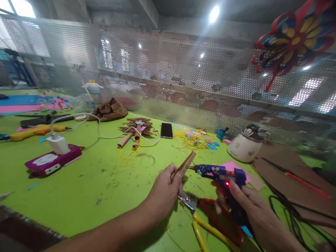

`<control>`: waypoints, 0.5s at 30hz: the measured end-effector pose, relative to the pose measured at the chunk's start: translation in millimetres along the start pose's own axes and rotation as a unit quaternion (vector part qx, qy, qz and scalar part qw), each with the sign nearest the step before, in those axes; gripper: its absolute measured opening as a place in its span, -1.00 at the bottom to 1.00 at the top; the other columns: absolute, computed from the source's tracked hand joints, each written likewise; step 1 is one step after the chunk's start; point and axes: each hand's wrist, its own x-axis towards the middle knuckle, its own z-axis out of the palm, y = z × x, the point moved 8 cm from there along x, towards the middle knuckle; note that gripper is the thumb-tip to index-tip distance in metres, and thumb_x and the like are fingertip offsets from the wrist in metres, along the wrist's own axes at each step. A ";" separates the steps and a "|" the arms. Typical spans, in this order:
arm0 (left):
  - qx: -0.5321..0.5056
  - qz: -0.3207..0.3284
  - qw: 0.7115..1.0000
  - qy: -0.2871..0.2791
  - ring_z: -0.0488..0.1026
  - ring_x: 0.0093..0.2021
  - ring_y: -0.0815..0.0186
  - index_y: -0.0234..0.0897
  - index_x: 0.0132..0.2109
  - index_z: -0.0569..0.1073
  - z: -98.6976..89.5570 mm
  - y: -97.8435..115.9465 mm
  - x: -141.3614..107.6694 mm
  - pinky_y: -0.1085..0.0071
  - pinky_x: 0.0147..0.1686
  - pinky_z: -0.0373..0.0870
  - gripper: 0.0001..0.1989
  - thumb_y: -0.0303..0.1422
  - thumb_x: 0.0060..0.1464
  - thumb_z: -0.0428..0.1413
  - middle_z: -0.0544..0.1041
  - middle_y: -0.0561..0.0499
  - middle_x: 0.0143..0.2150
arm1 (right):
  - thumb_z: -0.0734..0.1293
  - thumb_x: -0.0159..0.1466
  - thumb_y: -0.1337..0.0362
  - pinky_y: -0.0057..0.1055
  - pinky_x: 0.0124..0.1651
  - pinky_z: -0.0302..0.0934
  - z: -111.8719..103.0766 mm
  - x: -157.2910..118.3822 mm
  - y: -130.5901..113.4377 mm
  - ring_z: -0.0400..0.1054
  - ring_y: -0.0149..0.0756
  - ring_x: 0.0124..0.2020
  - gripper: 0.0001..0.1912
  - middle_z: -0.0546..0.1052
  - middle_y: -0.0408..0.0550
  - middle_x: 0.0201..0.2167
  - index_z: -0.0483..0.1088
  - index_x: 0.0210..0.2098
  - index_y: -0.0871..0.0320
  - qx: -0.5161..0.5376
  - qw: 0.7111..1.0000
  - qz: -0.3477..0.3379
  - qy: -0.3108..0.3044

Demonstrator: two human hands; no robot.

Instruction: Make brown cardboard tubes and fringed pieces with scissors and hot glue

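Pinched in my left hand (168, 185) is a narrow brown cardboard piece (188, 161), pointing up and to the right. My right hand (249, 204) is wrapped round the handle of a blue glue gun (222, 174) with a lit red light. The gun's nozzle is at the cardboard's right side; whether they touch is hard to tell. Below the two hands lie pliers (190, 202) with a metal head, and red and yellow handles. Farther back on the green table (110, 182) sits a brown cardboard figure (138, 130) with rolled tubes and a small flower.
A black phone (167, 130), yellow string scraps (194, 139) and a white kettle (245, 144) stand or lie behind the hands. At left are a purple power strip (56, 159) and a yellow tool (36, 132). Cardboard sheets (283, 161) and black cable (288, 217) are at right.
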 end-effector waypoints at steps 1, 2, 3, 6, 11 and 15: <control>0.004 0.002 1.000 0.000 0.12 -0.64 0.48 -0.23 -0.38 0.16 0.0 1.0 -0.2 0.48 -0.60 0.09 -0.78 -0.24 0.21 -0.09 0.21 0.18 -0.59 | 0.15 0.24 -0.14 -0.50 -0.60 0.03 -1.0 0.3 0.0 0.18 -0.43 -0.63 -0.45 0.44 -0.02 -0.59 0.33 -0.55 0.23 0.001 1.000 -0.003 0.002; 0.007 0.005 1.000 -0.001 0.12 -0.63 0.48 -0.24 -0.38 0.16 0.1 2.0 -0.4 0.49 -0.59 0.09 -0.78 -0.25 0.21 -0.09 0.21 0.18 -0.59 | 0.15 0.25 -0.13 -0.49 -0.59 0.04 -1.5 0.6 0.1 0.20 -0.41 -0.61 -0.45 0.45 -0.01 -0.59 0.34 -0.55 0.23 0.002 1.000 -0.006 0.001; 0.008 0.005 1.000 -0.003 0.12 -0.63 0.48 -0.24 -0.37 0.17 0.4 2.7 -0.7 0.49 -0.59 0.09 -0.78 -0.25 0.21 -0.10 0.21 0.18 -0.59 | 0.15 0.25 -0.13 -0.49 -0.58 0.05 -1.7 1.0 0.4 0.22 -0.39 -0.59 -0.45 0.45 -0.01 -0.58 0.34 -0.55 0.22 0.001 1.000 -0.008 -0.004; 0.010 -0.005 1.000 -0.007 0.12 -0.64 0.47 -0.23 -0.36 0.16 1.1 2.7 -1.8 0.49 -0.61 0.07 -0.78 -0.24 0.22 -0.11 0.22 0.17 -0.59 | 0.15 0.26 -0.12 -0.46 -0.53 0.08 -2.6 2.2 0.9 0.25 -0.36 -0.55 -0.46 0.47 0.00 -0.56 0.35 -0.54 0.21 -0.007 1.000 -0.011 -0.015; 0.028 -0.008 1.000 -0.001 0.12 -0.63 0.47 -0.24 -0.38 0.17 -0.3 3.3 -2.9 0.51 -0.62 0.07 -0.78 -0.25 0.21 -0.11 0.23 0.16 -0.59 | 0.15 0.27 -0.10 -0.41 -0.44 0.10 -6.9 3.7 -1.0 0.30 -0.31 -0.49 -0.48 0.45 -0.02 -0.54 0.36 -0.53 0.21 -0.007 1.000 -0.030 -0.005; 0.028 -0.011 1.000 -0.004 0.13 -0.63 0.47 -0.24 -0.37 0.17 -0.7 1.2 -2.0 0.51 -0.62 0.07 -0.78 -0.24 0.21 -0.11 0.23 0.16 -0.59 | 0.17 0.26 -0.09 -0.41 -0.43 0.12 -7.0 4.3 0.6 0.31 -0.28 -0.48 -0.50 0.44 -0.02 -0.54 0.37 -0.50 0.22 0.023 0.999 -0.027 -0.003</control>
